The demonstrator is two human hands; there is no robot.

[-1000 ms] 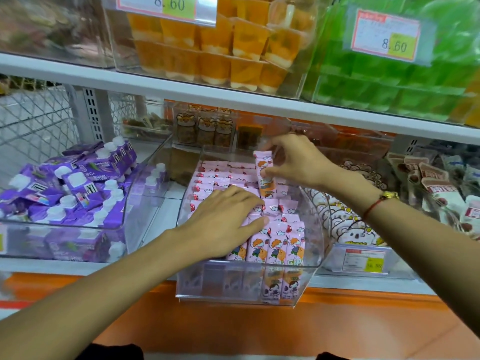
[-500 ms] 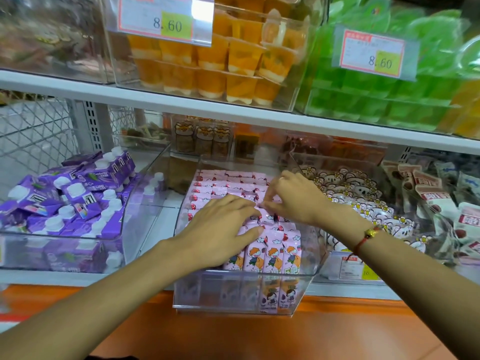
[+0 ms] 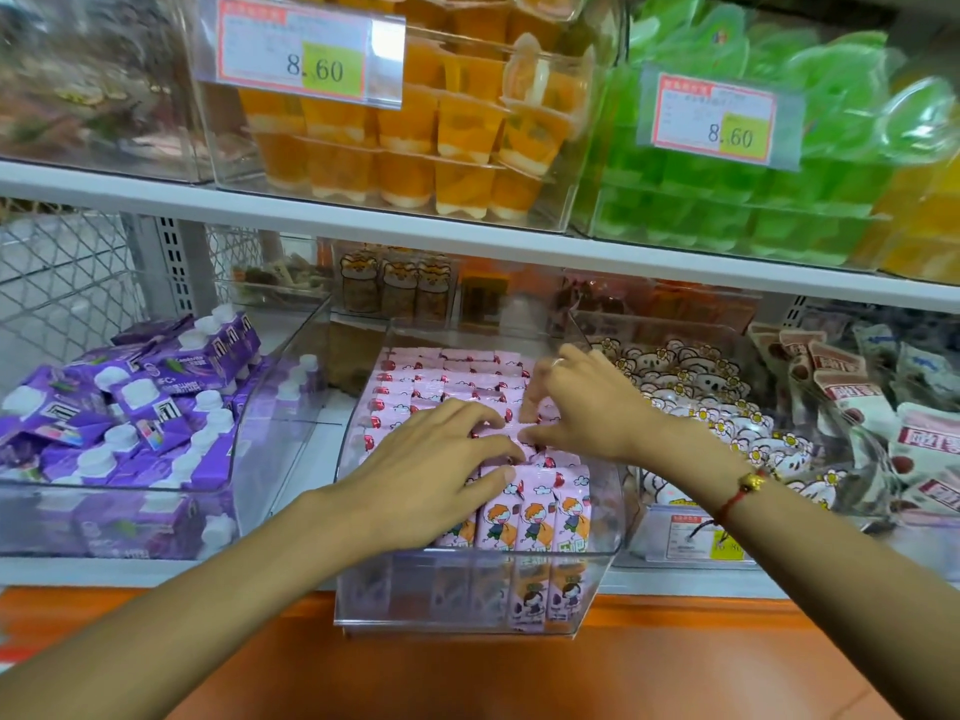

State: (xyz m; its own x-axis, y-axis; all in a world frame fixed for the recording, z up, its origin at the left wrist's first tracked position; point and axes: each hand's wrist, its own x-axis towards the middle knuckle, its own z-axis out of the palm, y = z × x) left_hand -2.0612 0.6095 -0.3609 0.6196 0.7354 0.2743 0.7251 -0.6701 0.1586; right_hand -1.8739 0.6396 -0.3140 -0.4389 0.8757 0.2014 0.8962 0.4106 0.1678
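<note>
Before me, white shelf (image 3: 675,582) carries three clear bins: pink-packet bin (image 3: 415,589) at 12 o'clock, purple-carton bin (image 3: 280,407) at 9, flower-sweet bin (image 3: 670,517) at 3.

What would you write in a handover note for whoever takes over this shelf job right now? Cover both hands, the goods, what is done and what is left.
Left hand: lies flat on the pink packets in the clear bin.
Right hand: fingers curled, pinching one of those packets mid-bin.
Done: the bin looks nearly full, with packets standing in rows.
Left: probably seat that packet, straighten the rows, then let go.
</note>
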